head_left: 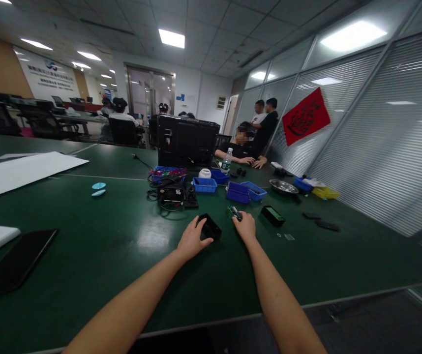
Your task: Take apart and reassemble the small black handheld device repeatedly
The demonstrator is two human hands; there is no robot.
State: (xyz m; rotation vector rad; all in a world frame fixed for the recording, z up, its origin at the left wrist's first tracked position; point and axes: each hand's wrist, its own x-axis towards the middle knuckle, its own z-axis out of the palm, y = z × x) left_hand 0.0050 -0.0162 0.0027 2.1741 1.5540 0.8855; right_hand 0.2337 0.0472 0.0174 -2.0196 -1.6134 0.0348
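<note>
My left hand (192, 238) grips a black open-topped box (211, 228) from its left side, thumb at the near edge and fingers at the far one. The box rests on the green table (122, 275). To its right, my right hand (246, 226) has its fingers closed on a small green circuit board (232, 212) with parts on it. Just right of that hand lies another black case (273, 216) with a green panel inside. A small clear piece (289, 237) and a tiny ring (279, 235) lie nearer me.
Behind my hands stand blue trays (204, 185), a black device with cables (172, 194), a bottle (226, 161) and a monitor (187, 140). A metal bowl (284, 187) and flat black pieces (327, 225) lie right. A person (246, 147) sits across the table.
</note>
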